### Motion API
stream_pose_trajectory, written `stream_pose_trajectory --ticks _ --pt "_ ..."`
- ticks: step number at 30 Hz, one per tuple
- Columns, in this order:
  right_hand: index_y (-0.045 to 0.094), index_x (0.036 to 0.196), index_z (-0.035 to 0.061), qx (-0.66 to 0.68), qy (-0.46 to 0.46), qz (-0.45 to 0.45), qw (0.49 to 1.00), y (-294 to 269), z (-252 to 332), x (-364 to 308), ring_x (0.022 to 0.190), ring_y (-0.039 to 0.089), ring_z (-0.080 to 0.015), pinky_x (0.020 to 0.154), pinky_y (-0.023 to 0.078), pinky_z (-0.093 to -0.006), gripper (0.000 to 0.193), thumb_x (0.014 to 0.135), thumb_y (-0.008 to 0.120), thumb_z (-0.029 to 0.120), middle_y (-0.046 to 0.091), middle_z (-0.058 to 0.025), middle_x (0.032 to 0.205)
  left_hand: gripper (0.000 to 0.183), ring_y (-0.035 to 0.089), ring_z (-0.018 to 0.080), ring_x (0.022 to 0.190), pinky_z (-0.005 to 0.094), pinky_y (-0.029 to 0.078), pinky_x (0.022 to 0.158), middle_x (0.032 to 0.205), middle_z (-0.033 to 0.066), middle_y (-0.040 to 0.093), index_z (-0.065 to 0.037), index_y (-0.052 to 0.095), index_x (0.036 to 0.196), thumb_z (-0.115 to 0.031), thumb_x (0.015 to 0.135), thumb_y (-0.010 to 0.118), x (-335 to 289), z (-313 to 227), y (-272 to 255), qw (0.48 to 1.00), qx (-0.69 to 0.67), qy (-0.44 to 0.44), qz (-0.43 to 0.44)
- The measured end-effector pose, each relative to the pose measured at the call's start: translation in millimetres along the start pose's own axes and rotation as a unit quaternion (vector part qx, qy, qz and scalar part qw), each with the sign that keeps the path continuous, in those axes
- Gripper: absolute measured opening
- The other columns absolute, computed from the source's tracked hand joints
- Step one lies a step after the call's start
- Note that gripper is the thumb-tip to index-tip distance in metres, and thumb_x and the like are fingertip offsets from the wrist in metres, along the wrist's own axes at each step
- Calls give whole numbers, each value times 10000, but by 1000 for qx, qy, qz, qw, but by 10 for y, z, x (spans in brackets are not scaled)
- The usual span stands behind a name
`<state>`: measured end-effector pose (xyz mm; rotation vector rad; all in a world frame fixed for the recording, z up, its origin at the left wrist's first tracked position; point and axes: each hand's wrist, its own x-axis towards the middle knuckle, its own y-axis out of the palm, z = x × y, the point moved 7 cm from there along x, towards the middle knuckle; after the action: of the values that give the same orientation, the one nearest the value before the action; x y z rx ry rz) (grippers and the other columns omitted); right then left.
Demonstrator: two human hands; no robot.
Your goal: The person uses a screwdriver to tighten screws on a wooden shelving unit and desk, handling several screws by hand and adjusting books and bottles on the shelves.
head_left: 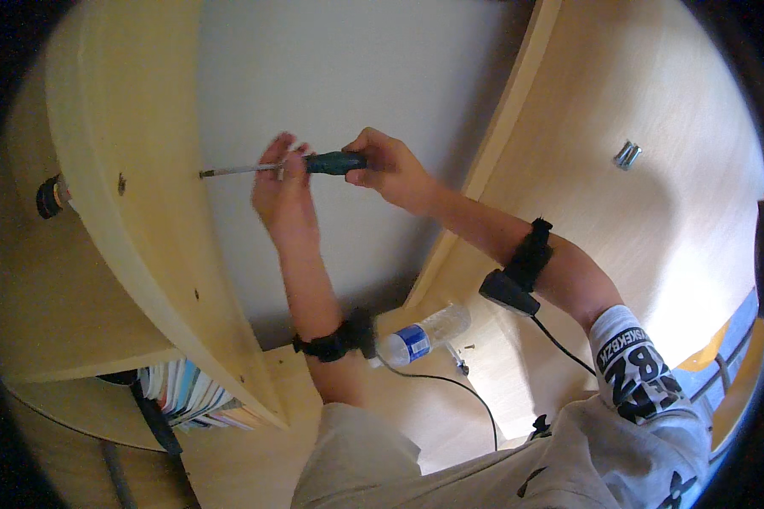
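A screwdriver with a dark green handle lies level across the middle, its metal shaft pointing left. My right hand is closed around the back end of the handle. Close to the front of the handle, my left hand has its fingers bent around the shaft, pinching it. The tip reaches the edge of a pale wooden panel on the left; whether it sits in a screw cannot be made out. Small dark holes mark that panel's face.
A clear plastic bottle with a blue label lies below my hands. Metal fittings stand out from the right wooden board. Books fill a lower-left shelf. A round black object sits behind the left panel. Cables hang from both forearm straps.
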<state>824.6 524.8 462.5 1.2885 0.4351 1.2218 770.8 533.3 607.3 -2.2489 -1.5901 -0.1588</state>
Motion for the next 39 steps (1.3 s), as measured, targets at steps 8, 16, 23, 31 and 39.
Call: stream_pose_trajectory --ticks 8,16,23,31,39 --pt "474 984 9 -156 -96 -99 978 -4 237 -145 881 607 -206 773 499 -330 306 759 649 -103 591 -101 899 366 551 155 852 268 465 795 893 73 578 48 585 982 -70 714 804 -45 258 -62 981 170 -20 -90" --pt "545 998 -28 140 329 4 934 -148 -208 -132 423 472 -159 379 344 -261 735 856 414 680 584 -116 747 268 635 254 903 325 522 828 980 142 620 44 575 1020 5 787 701 -163 210 -202 986 104 -22 -129" --pt "592 844 -46 217 390 111 888 26 -566 -62 433 425 -125 391 339 -244 584 884 540 534 562 -88 636 484 611 283 1016 391 513 910 1059 187 618 91 441 1213 29 794 676 -135 206 -85 999 -2 44 -1" --pt "575 898 -48 62 128 -2 990 -68 -46 -55 626 589 -164 570 499 -286 256 909 594 207 596 -85 721 410 582 227 1024 369 524 863 1111 161 584 52 490 1143 -86 819 700 -240 341 -85 996 75 -29 -38" --pt "479 918 20 -18 -4 -42 999 -60 -74 -51 726 535 -109 640 472 -266 223 806 668 -17 579 -64 813 277 635 227 827 337 580 765 902 121 610 54 558 960 -72 786 734 -230 295 -96 987 66 -2 -144"
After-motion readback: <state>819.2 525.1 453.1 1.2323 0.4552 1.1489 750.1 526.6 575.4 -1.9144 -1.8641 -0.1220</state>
